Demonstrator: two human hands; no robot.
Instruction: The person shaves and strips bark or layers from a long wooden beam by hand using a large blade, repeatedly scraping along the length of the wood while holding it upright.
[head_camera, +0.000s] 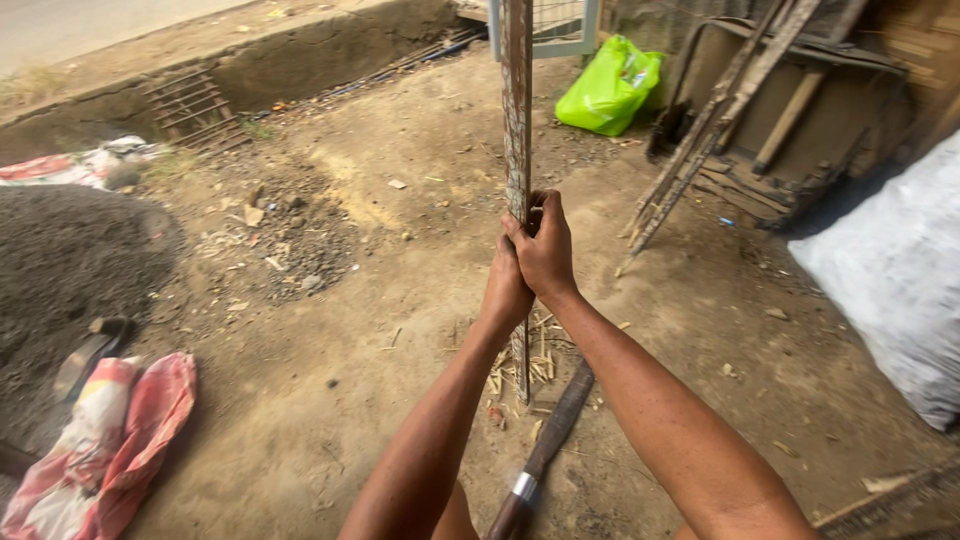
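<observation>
A long, weathered bamboo pole (517, 110) stands upright, its lower end resting on the dirt ground near scattered splinters. Both my hands grip it at mid-height. My right hand (546, 250) wraps the pole from the right, above and partly over my left hand (505, 290), which holds it from the left. A large knife (548, 440) with a dark blade, a metal collar and a wooden handle lies on the ground between my forearms, just right of the pole's foot.
A green plastic bag (610, 88) sits at the back. Leaning sticks and a wooden frame (770, 110) stand at right, beside a white sack (895, 270). A grey sand pile (70, 260) and a red-white sack (100, 440) lie left. A ditch (250, 70) runs behind.
</observation>
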